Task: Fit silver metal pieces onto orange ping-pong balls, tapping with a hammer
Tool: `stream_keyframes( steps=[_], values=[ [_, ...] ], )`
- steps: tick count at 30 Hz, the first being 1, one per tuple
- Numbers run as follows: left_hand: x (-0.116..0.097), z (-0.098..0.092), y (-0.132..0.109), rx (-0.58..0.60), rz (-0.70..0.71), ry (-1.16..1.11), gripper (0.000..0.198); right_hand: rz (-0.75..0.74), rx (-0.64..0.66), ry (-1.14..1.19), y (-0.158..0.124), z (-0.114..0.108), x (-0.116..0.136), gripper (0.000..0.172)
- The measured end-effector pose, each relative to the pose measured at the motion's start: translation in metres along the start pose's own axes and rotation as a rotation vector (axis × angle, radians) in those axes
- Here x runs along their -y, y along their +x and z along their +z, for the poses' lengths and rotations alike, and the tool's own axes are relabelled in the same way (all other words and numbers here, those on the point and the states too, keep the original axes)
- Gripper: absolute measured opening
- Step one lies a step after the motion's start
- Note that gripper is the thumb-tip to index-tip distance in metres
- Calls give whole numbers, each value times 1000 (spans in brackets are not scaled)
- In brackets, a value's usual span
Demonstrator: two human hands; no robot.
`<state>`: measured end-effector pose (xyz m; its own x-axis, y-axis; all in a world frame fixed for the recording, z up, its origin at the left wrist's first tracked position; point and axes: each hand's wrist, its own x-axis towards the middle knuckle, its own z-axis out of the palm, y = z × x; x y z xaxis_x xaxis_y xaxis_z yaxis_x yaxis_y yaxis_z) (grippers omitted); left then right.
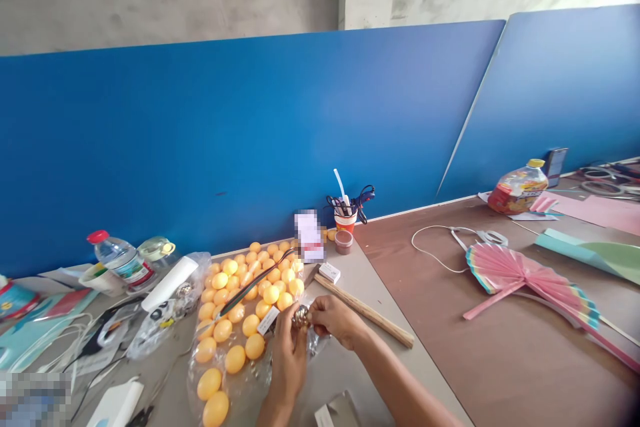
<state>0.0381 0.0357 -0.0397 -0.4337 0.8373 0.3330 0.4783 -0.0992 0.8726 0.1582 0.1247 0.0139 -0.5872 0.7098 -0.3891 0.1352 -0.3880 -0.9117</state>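
Observation:
My left hand (289,350) is closed around the lower left of a small shiny, dark metallic cluster (301,317), whose exact kind I cannot make out. From the right, my right hand (337,320) pinches at the edge of the same cluster, its fingertips curled in. Crumpled clear plastic (314,341) shows just beneath the fingers. Left of my hands lies a clear bag of orange balls (235,359), with black tweezers (255,285) across it. A small white label (269,320) sits close by my left fingertips.
A wooden stick (370,313) and a small white box (329,273) lie just beyond my right hand. Farther back stands a cup of tools (345,220). A pink paper fan (525,280) rests at right; a plastic bottle (123,260) leans at left before the blue partition (240,133).

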Motion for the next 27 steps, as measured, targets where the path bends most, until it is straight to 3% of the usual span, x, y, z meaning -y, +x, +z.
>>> stream_keyframes(
  steps=[6,12,16,21,24,27],
  values=[
    [1,-1,1,4,-10,-2,39,27,-71,-48,4,4,-2,15],
    [-1,0,3,19,-217,-268,52,-94,29,-4,1,-10,2,12],
    [-2,-4,8,35,-305,-430,65,-181,-83,-388,-4,-23,9,5],
    [-4,-5,9,-3,-314,-380,65,-136,-141,-1025,-4,-18,-1,18],
    [-4,-5,10,-23,-320,-458,65,-151,-119,-1188,-5,-12,-6,22],
    [-6,-6,12,-44,-354,-535,61,-164,-108,-1177,-4,-11,-5,19]
  ],
)
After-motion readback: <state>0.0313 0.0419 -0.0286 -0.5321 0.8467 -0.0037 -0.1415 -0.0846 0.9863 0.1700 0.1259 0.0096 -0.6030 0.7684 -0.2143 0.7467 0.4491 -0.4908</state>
